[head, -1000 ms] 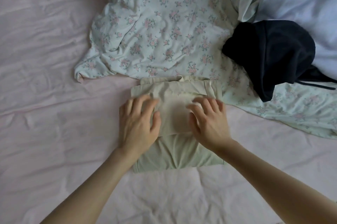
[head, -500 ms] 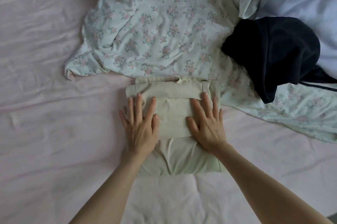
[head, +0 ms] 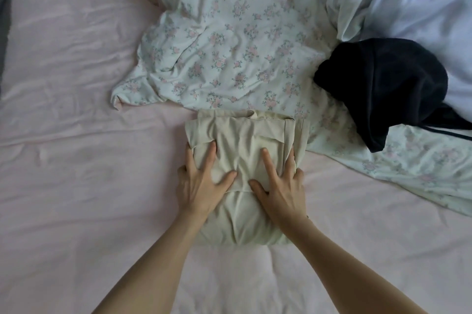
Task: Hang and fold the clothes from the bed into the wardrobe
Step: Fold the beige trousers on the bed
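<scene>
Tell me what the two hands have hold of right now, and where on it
Both hold the folded beige garment: left hand grips its left edge, right hand its right edge, thumbs on top.

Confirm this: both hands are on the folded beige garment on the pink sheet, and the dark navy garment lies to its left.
Not quite. The head view shows the dark navy garment to the right of the folded beige garment, not the left. The left hand and right hand are indeed on it, on the pink sheet.
</scene>
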`<state>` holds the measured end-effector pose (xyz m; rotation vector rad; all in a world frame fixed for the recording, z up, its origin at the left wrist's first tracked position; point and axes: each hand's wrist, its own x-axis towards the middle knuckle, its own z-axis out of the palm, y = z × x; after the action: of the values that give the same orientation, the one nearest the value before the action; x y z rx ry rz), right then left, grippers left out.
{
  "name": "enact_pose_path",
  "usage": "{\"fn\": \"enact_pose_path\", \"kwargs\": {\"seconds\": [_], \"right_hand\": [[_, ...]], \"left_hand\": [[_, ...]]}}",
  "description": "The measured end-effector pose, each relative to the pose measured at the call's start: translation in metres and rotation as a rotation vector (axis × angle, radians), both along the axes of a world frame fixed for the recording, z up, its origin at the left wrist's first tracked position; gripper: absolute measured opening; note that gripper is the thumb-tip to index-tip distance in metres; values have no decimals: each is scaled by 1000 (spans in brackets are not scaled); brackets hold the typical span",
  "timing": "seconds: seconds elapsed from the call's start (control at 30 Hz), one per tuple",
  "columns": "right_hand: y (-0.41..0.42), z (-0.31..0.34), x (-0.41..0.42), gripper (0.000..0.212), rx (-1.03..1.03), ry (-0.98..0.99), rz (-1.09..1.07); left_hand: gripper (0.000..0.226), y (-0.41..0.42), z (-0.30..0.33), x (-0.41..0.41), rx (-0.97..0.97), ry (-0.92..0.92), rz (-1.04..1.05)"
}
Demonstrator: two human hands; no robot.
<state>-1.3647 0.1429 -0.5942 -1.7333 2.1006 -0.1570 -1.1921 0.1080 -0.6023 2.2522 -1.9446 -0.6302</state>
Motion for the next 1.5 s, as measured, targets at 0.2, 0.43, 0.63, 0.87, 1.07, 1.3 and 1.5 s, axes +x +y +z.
{"fn": "enact_pose_path", "kwargs": {"seconds": [0.2, 0.43, 0.63, 0.87, 1.07, 1.3, 1.5], "right_hand": [[7, -8, -7, 88, -217, -190, -27], [6, 20, 15, 41, -333, -46, 137], [34, 86, 60, 46, -486, -68, 366], [61, 228, 197, 43, -589, -159, 559], [113, 360, 383, 40, -762, -224, 676], [173, 462, 575, 32, -911, -293, 704], [193, 509, 693, 28, -983, -366, 797]], "left_hand": [[83, 21, -6, -3, -190, -24, 40], [57, 33, 29, -18, -240, -14, 18], [46, 87, 99, 22, -275, -64, 88], [47, 144, 239, 161, -483, -95, 290], [44, 209, 364, 342, -720, -191, 429], [45, 286, 475, 525, -914, -344, 507], [44, 322, 521, 638, -977, -416, 578]]}}
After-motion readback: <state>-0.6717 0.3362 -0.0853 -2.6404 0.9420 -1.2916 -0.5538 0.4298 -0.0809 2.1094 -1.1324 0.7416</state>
